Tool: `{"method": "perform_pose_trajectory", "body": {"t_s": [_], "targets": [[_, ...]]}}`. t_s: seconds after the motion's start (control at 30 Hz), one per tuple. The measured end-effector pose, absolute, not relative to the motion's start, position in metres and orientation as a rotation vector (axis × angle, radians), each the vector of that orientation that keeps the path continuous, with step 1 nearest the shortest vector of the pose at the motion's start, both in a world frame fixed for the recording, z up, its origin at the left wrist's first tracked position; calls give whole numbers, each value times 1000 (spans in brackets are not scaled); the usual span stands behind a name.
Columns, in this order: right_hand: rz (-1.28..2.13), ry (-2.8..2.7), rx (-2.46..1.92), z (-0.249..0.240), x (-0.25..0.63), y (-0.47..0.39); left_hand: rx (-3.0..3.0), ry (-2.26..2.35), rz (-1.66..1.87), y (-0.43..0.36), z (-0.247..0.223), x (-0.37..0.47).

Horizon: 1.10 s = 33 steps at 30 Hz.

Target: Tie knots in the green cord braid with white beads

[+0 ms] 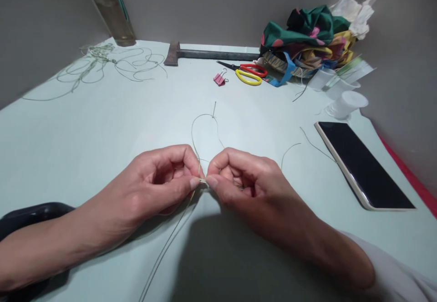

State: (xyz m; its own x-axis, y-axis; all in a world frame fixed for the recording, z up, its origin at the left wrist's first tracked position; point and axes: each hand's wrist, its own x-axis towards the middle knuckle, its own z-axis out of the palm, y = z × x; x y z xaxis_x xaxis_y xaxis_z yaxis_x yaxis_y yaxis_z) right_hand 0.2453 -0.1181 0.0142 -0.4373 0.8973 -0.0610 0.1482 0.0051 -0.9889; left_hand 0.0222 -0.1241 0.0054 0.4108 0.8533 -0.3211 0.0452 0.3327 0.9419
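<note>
A thin olive-green cord (192,133) forms a loop on the pale table, beyond my fingers. My left hand (167,179) pinches the cord between thumb and forefinger at the middle of the view. Right beside it, my right hand (239,179) pinches the same cord, its thumb tip close to the left thumb tip. Between the two thumbs a short, light stretch of cord shows; its detail is too small to tell. Two strands run from there down toward the near edge.
A phone (365,165) lies at the right, near plastic cups (346,104). Behind are scissors (251,74), a pink binder clip (220,78), a hammer (211,55) and bunched colourful cloth (314,31). Tangled cord (99,58) lies back left, a dark object (37,213) near left.
</note>
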Motion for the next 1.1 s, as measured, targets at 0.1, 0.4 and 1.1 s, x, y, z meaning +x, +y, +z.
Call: {"method": "perform_pose_trajectory", "body": {"t_s": [0.1, 0.4, 1.1], "targets": [[1525, -1630, -1103, 15, 244, -118, 1099, 1003, 652, -125, 7, 24], [1419, -1644, -1063, 14, 246, -119, 957, 1033, 636, -123, 17, 30], [1431, -1687, -1010, 9, 249, -119, 1084, 1131, 606, -124, 12, 24]]}}
